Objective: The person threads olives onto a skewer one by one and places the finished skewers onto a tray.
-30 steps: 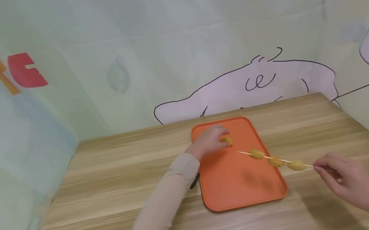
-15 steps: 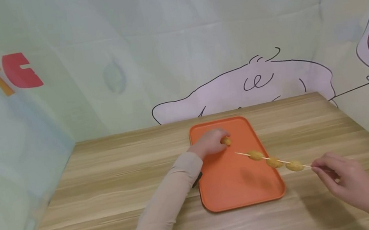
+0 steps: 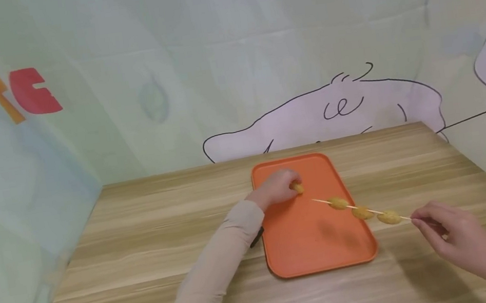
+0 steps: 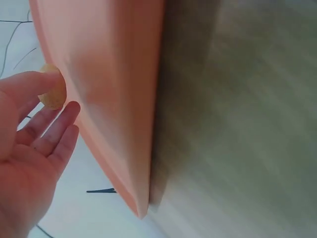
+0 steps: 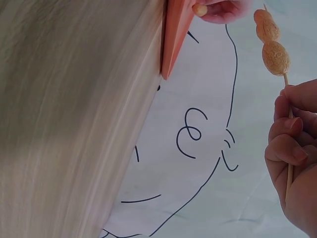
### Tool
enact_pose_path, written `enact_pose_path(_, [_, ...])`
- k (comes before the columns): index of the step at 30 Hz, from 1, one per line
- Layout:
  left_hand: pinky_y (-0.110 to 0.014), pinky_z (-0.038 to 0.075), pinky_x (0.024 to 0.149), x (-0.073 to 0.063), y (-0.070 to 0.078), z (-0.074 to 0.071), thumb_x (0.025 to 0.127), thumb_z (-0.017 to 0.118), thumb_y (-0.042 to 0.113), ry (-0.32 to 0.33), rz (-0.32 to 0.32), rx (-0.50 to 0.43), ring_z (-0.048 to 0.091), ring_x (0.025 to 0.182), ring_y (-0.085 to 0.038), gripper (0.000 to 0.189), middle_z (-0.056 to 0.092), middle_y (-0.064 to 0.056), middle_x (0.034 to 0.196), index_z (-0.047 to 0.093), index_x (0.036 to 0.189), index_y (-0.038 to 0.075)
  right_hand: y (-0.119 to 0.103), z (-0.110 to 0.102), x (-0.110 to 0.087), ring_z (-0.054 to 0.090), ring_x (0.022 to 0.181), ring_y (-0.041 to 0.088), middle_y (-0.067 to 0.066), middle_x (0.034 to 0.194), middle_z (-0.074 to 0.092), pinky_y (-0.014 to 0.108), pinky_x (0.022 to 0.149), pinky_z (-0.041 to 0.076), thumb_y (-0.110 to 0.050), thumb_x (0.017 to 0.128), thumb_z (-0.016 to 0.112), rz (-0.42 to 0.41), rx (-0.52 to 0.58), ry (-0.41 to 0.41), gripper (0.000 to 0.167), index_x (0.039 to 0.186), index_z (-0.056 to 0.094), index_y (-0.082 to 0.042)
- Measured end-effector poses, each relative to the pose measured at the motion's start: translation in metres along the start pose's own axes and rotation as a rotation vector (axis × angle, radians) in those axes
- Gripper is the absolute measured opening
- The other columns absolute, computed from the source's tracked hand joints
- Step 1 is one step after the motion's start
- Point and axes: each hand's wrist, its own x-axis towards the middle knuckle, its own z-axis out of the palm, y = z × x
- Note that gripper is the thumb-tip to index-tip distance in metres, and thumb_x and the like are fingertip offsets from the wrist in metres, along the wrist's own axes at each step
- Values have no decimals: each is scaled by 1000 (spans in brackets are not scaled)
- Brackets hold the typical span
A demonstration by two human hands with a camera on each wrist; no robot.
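Over the far half of the orange tray (image 3: 313, 253), my left hand (image 3: 276, 188) pinches a small golden oval piece, like a baby potato (image 4: 55, 94), between thumb and forefinger. The other fingers spread loosely in the left wrist view. To the right, my right hand (image 3: 457, 235) holds a thin wooden skewer (image 3: 320, 201) by its near end, its lower part running across the palm in the right wrist view. Three similar golden pieces (image 3: 362, 213) are threaded along it, with gaps between them. Its bare tip points left over the tray, a short way from the left hand's piece.
The tray lies on a wood-grain table (image 3: 143, 238). A printed cloth (image 3: 166, 69) with a cartoon animal and letters hangs behind and to the left of the table. A dark strap (image 3: 256, 237) shows under the left sleeve, at the tray's left edge.
My left fingers have closed from a loose reach around the golden piece on the tray and now pinch it. The skewer and right hand have stayed almost still.
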Motion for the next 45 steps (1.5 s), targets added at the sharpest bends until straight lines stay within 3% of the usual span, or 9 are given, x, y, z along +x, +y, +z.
enact_pose_path(6, [-25, 43, 74, -16, 1, -8, 85, 68, 3, 63, 50, -63, 49, 78, -16, 7, 59, -6, 84, 64, 90, 0, -1, 0, 3, 46, 62, -6, -6, 74, 58, 8, 52, 39, 8, 79, 67, -5, -11, 0, 16, 82, 66, -8])
enact_pose_path(14, [-23, 48, 78, -45, 6, -18, 83, 68, 1, 133, 103, -143, 57, 82, -17, 10, 63, -6, 88, 63, 92, 1, -3, 1, 7, 47, 63, -7, -8, 76, 58, 7, 53, 40, 4, 82, 67, -34, 11, -2, 12, 83, 66, -8])
enact_pose_path(18, [-27, 50, 79, -60, 11, -22, 82, 69, 2, 151, 131, -174, 56, 83, -16, 13, 62, -5, 91, 64, 95, 2, -5, 2, 8, 47, 63, -7, -10, 77, 58, 7, 54, 40, 3, 83, 67, -46, 19, -8, 12, 83, 66, -9])
enact_pose_path(24, [-38, 53, 79, -79, 18, -28, 83, 68, 2, 162, 141, -264, 55, 84, -17, 17, 63, -6, 93, 65, 99, 0, -12, 4, 11, 51, 64, -6, -9, 77, 58, 7, 55, 43, 12, 74, 69, -42, 55, -8, 22, 83, 66, -7])
enact_pose_path(28, [-39, 54, 79, -90, 23, -31, 83, 66, 2, 163, 149, -302, 56, 84, -16, 20, 63, -6, 94, 67, 103, -2, -16, 6, 11, 52, 64, -6, -9, 78, 58, 7, 55, 44, 10, 78, 69, -45, 66, -18, 19, 83, 65, -8])
enact_pose_path(36, [-21, 52, 76, -104, 31, -34, 85, 61, 0, 173, 228, -287, 59, 84, -13, 23, 66, -6, 96, 69, 107, -2, -22, 8, 13, 52, 65, -5, -10, 79, 58, 6, 56, 44, 13, 73, 71, -28, 63, -34, 27, 84, 65, -11])
enact_pose_path(41, [-20, 53, 77, -109, 32, -32, 85, 60, -1, 200, 274, -301, 62, 84, -14, 23, 68, -8, 99, 69, 106, -2, -21, 9, 15, 52, 65, -7, -10, 80, 58, 6, 56, 44, -1, 87, 66, -73, 73, -27, 10, 84, 65, -11])
enact_pose_path(45, [-22, 53, 77, -109, 31, -29, 83, 64, -1, 208, 253, -353, 60, 82, -12, 23, 67, -7, 94, 69, 105, -1, -21, 10, 15, 52, 65, -7, -12, 80, 57, 6, 56, 44, -5, 89, 65, -79, 77, -31, 8, 85, 66, -12])
